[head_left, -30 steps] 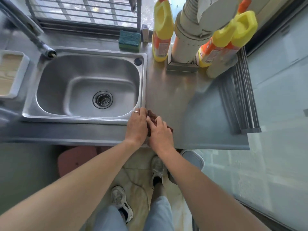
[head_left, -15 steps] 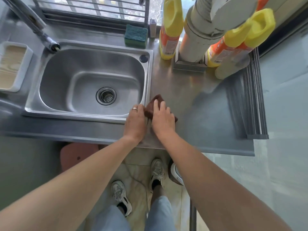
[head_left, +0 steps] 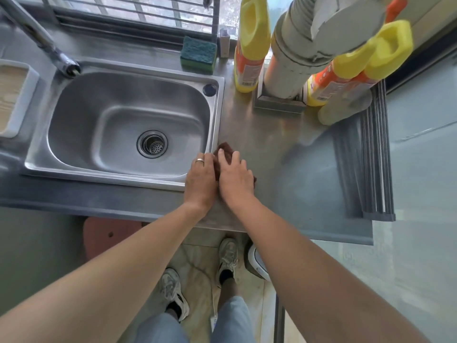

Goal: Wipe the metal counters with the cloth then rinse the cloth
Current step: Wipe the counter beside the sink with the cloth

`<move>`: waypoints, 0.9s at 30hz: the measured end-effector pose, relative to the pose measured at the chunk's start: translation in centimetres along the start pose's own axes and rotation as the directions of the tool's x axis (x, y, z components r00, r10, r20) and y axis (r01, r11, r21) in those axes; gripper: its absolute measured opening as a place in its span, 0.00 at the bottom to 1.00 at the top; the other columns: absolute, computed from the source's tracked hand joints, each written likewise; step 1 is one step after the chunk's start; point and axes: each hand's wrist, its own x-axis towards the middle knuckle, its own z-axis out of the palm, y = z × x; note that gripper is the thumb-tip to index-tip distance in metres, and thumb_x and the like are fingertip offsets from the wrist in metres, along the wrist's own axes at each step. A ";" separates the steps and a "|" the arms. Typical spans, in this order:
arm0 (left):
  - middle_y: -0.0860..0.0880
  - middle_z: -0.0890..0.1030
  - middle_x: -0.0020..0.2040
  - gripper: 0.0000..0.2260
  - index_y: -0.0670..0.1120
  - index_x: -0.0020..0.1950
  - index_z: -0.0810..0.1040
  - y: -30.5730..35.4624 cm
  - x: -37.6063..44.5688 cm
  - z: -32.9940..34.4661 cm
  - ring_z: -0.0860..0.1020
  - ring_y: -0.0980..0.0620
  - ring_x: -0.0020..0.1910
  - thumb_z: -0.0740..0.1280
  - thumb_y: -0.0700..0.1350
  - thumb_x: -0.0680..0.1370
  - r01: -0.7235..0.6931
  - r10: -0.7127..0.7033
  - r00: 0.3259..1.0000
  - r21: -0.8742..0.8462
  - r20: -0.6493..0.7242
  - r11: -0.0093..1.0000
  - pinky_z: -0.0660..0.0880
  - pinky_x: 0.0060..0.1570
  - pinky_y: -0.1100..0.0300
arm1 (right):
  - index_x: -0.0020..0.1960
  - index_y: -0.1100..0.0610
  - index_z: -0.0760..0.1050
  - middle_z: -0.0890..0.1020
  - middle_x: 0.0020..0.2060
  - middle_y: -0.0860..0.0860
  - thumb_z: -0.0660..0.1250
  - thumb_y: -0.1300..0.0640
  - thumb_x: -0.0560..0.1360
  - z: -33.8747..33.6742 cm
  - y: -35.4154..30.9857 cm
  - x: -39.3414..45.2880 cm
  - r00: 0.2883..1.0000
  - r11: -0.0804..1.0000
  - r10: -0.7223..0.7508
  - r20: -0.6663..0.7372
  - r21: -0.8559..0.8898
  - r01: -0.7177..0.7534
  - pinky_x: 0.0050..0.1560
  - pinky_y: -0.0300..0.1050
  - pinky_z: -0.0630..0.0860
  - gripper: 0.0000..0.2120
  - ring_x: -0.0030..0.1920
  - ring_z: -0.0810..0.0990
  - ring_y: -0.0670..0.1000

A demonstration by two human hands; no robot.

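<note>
Wiping the counter beside the sink, rinse not yet begun.

We see the metal counter point(head_left: 267, 144) stretching beyond and to the right of our fingertips, and the sink point(head_left: 128, 134) just left of them, dry-looking, no water running. Our right hand point(head_left: 235, 179) presses flat, fingers straight and slightly spread, on the brown cloth point(head_left: 223, 148), which pokes out past them. Our left hand point(head_left: 200, 180) lies flat alongside, fingers together, touching the cloth's edge. We judge wiping underway; rinsing remains.

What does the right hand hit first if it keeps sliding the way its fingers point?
Fingers of the right hand, flat on the brown cloth, aim up and slightly left. Bare counter lies ahead; probably the nearest yellow bottle comes first, though depth is unclear.
</note>
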 end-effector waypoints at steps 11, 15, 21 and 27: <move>0.43 0.75 0.55 0.10 0.42 0.57 0.73 -0.4 0.9 -0.1 0.74 0.42 0.52 0.54 0.42 0.81 -0.035 0.033 0.999 -0.067 -0.029 0.997 0.74 0.47 0.45 | 0.79 0.43 0.54 0.62 0.70 0.56 0.63 0.58 0.78 -2.8 1.1 6.4 0.996 0.993 0.034 0.086 0.109 -0.043 0.59 0.56 0.71 0.34 0.65 0.68 0.60; 0.44 0.77 0.52 0.07 0.44 0.55 0.73 -1.9 -1.2 -0.4 0.74 0.42 0.50 0.56 0.41 0.82 -0.081 0.081 0.997 0.006 -0.004 0.997 0.74 0.47 0.46 | 0.79 0.42 0.56 0.63 0.67 0.55 0.63 0.59 0.77 -1.9 1.2 2.9 0.996 0.992 0.017 0.083 0.123 -0.027 0.60 0.57 0.71 0.34 0.64 0.68 0.59; 0.44 0.77 0.60 0.16 0.45 0.61 0.77 -5.4 -6.3 -1.4 0.74 0.40 0.60 0.65 0.40 0.73 -0.230 0.225 0.973 0.149 0.051 0.962 0.75 0.56 0.47 | 0.79 0.41 0.54 0.63 0.68 0.55 0.64 0.61 0.76 1.0 0.9 -4.0 0.997 0.997 0.033 0.063 0.065 -0.037 0.61 0.59 0.73 0.37 0.64 0.68 0.58; 0.42 0.58 0.80 0.38 0.41 0.79 0.62 -9.1 -9.8 -1.9 0.54 0.42 0.80 0.72 0.54 0.74 -0.349 0.309 0.922 0.159 0.233 0.923 0.58 0.77 0.45 | 0.80 0.42 0.53 0.64 0.65 0.55 0.67 0.57 0.75 3.2 -0.8 -10.0 0.997 0.997 0.072 0.039 0.037 -0.073 0.57 0.58 0.74 0.38 0.61 0.69 0.58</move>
